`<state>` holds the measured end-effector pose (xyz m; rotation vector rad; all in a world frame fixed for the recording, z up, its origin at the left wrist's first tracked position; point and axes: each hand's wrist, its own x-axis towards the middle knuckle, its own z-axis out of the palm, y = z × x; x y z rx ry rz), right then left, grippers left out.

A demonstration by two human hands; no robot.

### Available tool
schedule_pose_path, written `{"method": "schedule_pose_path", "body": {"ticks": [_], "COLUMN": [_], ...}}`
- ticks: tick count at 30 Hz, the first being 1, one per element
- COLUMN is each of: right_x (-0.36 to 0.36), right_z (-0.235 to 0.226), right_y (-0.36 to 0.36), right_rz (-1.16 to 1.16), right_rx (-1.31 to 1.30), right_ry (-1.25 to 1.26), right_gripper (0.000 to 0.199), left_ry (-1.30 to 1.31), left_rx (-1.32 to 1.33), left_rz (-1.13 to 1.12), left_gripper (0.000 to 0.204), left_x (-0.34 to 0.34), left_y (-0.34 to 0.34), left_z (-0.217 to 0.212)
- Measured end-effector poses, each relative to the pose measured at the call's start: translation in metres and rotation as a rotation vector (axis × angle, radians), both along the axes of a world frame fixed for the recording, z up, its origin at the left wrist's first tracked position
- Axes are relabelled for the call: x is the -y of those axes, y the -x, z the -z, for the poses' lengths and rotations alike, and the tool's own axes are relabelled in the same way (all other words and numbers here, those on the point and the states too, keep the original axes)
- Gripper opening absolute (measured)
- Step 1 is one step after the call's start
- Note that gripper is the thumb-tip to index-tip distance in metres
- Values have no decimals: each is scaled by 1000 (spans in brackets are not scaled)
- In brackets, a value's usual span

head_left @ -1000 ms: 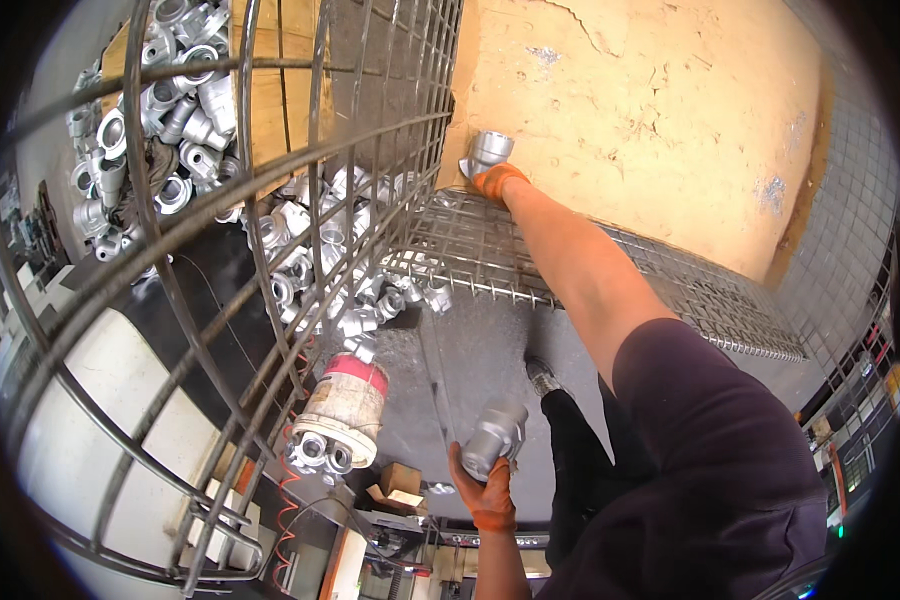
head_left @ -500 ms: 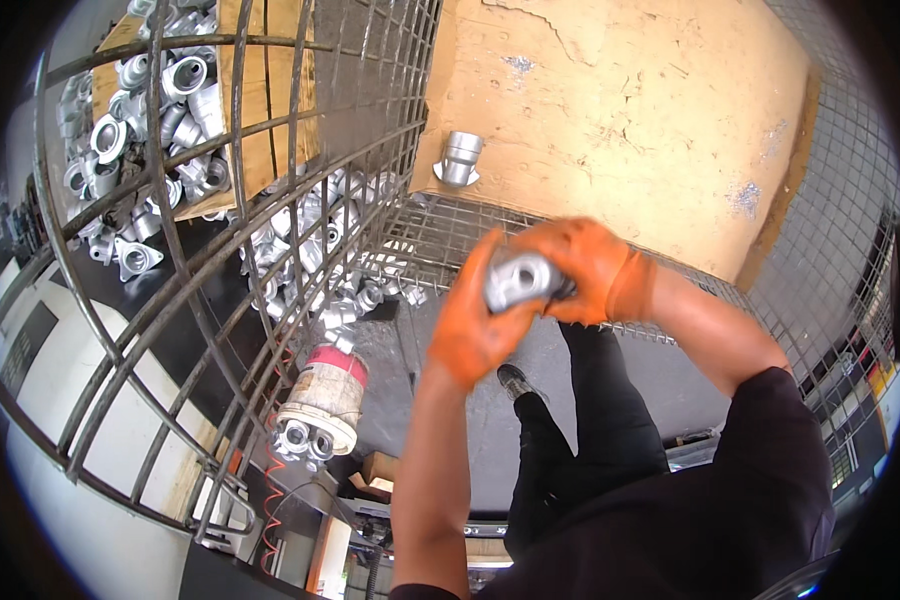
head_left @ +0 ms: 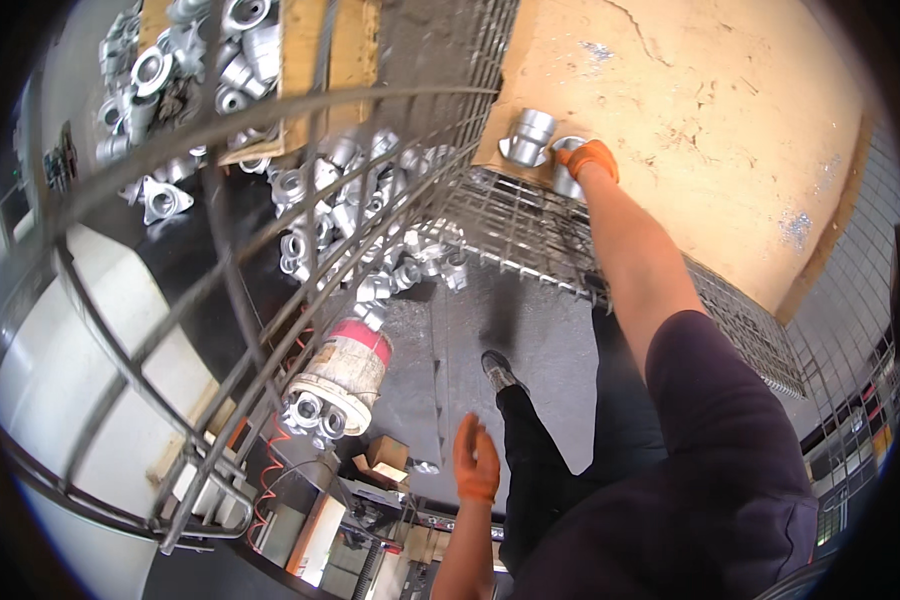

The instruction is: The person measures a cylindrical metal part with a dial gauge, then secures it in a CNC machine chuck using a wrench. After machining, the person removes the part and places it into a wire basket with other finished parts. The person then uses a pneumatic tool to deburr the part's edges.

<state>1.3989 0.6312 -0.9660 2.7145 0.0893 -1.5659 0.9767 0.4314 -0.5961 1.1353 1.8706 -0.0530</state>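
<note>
An orange glove covers my right hand (head_left: pixel 590 158), which reaches out to the near left corner of a tan wooden board (head_left: pixel 690 120). Its fingers are closed round a silver metal pipe fitting (head_left: pixel 568 182) that stands on the board. Just left of it stands a similar flanged fitting (head_left: pixel 528 137). My left hand (head_left: pixel 477 462), also gloved in orange, hangs low beside my leg with its fingers stretched out and nothing in them.
Wire mesh basket walls (head_left: pixel 540 225) border the board, with thick bars (head_left: pixel 220 210) curving across the left. Beyond lie a heap of silver fittings (head_left: pixel 340 200) and a wooden crate (head_left: pixel 325 70) of more. A dirty white bucket (head_left: pixel 342 370) with fittings and an open cardboard box (head_left: pixel 385 460) are lower down.
My right hand has carried the fitting from in front of me to the board, beside the other one. My left hand has let go of it and dropped toward me. The view has shifted.
</note>
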Motion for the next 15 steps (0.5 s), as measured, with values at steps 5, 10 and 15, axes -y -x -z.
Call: {"method": "schedule_pose_path", "body": {"ticks": [5,10,15], "right_x": [64,86,69], "right_z": [102,71,-108], "right_y": [-26,-96,46], "right_rz": [238,259,78], "right_rx": [-217,-211,336], "right_ry": [-189,-439,-950], "right_gripper": [45,27,43], "left_ry": [97,171,153], "left_rx": [-301,-421,-588], "left_rz": [-70,-125,-144], "left_gripper": [45,56,59], "left_x": [107,140,218], "left_y": [134,233,357], "left_z": [-42,-63,-103]}}
